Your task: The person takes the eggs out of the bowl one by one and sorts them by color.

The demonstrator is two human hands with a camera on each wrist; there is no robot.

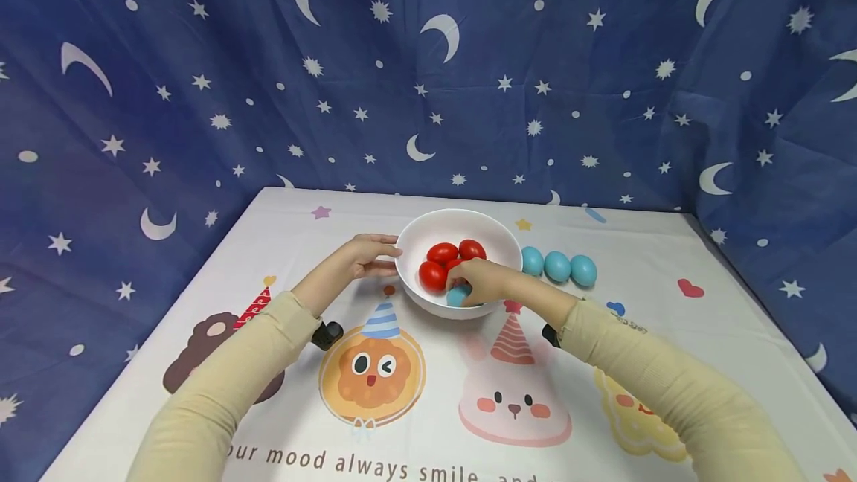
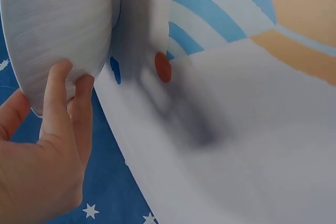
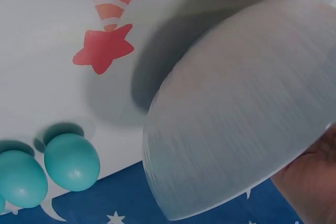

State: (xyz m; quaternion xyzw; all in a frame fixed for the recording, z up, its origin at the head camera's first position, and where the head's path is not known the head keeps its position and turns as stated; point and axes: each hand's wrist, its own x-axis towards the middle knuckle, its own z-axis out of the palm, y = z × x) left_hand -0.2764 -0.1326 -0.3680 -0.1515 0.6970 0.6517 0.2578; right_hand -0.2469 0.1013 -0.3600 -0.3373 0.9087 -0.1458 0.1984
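A white bowl (image 1: 428, 233) stands on the table with several red eggs (image 1: 432, 276) inside. My left hand (image 1: 367, 255) holds the bowl at its left side; in the left wrist view, the thumb is at the rim and the fingers (image 2: 56, 93) lie against the outer wall. Reaching over the near right rim, my right hand (image 1: 483, 281) grips a blue egg (image 1: 458, 296) low inside the bowl, beside the red ones. In the right wrist view the bowl's wall (image 3: 236, 108) hides the fingers and that egg.
Right of the bowl, three more blue eggs (image 1: 557, 266) lie in a row, the nearest close to its side. A white cloth (image 1: 428, 393) with printed cartoon figures covers the table. Behind it hangs a dark blue curtain (image 1: 375, 140) with moons and stars.
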